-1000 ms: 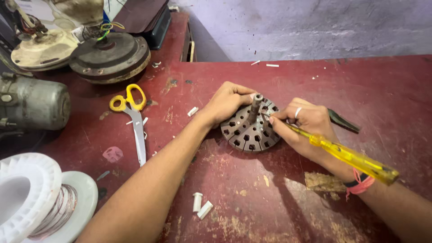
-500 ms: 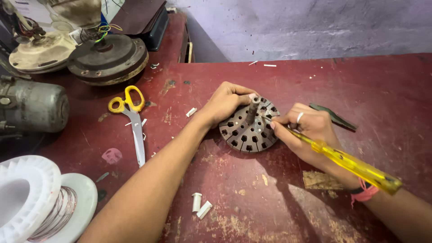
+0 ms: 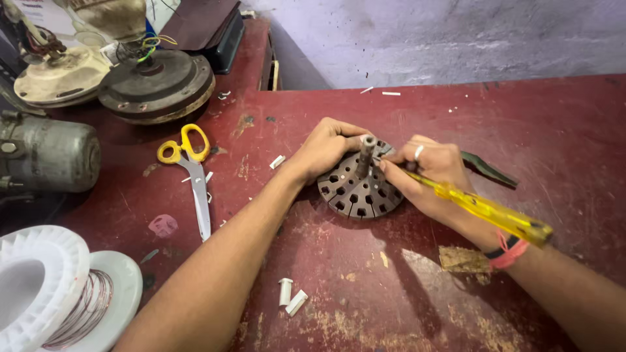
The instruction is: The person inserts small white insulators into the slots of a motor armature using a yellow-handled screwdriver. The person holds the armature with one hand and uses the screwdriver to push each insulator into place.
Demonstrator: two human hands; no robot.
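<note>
A round slotted metal stator core [image 3: 360,193] with a short upright shaft [image 3: 365,153] lies flat on the red table [image 3: 391,287]. My left hand [image 3: 329,148] rests on the core's far left side and holds it down. My right hand [image 3: 427,171] grips a screwdriver with a clear yellow handle [image 3: 492,212]; its tip points at the core's top right edge near the shaft. A ring sits on one finger and a pink band on that wrist.
Yellow-handled scissors [image 3: 192,173] lie to the left. Two small white tubes [image 3: 290,296] lie near the front. Green-handled pliers [image 3: 489,169] sit behind my right hand. Fan motor housings [image 3: 156,85], a grey motor [image 3: 49,153] and a white wire spool [image 3: 52,293] crowd the left side.
The view has shifted slightly. My right hand and the screwdriver moved a little up and left, closer to the core's shaft. The left hand stays on the core.
</note>
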